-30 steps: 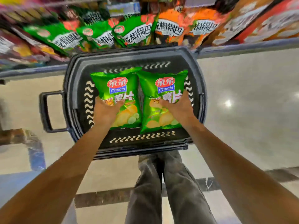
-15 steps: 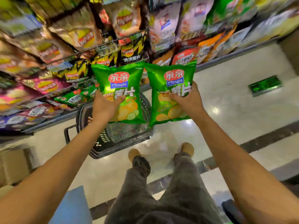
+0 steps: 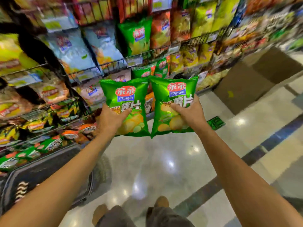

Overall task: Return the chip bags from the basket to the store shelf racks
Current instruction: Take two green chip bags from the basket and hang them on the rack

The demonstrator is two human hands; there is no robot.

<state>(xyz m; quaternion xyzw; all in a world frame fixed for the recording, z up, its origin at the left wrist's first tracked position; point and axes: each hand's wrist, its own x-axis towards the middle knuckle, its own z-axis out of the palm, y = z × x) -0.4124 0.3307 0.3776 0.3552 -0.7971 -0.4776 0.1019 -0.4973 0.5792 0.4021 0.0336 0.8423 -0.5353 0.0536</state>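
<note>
I hold two green chip bags upright, side by side, in front of the wire shelf racks (image 3: 105, 66). My left hand (image 3: 110, 119) grips the lower part of the left green bag (image 3: 126, 102). My right hand (image 3: 191, 114) grips the right green bag (image 3: 173, 99) the same way. The dark plastic basket (image 3: 37, 174) sits on the floor at the lower left, below my left forearm; its inside is mostly hidden. A matching green bag (image 3: 136, 36) stands on an upper rack above the two held bags.
Racks packed with many snack bags fill the left and top of the view. A brown cardboard box (image 3: 255, 79) stands on the floor at the right of the racks. A green floor sticker (image 3: 216, 122) lies on the glossy tiles. My shoes (image 3: 162, 202) are at the bottom.
Both hands lifted the two green bags out of the basket and up to rack height. The view swung upward, so the basket now lies low at the left.
</note>
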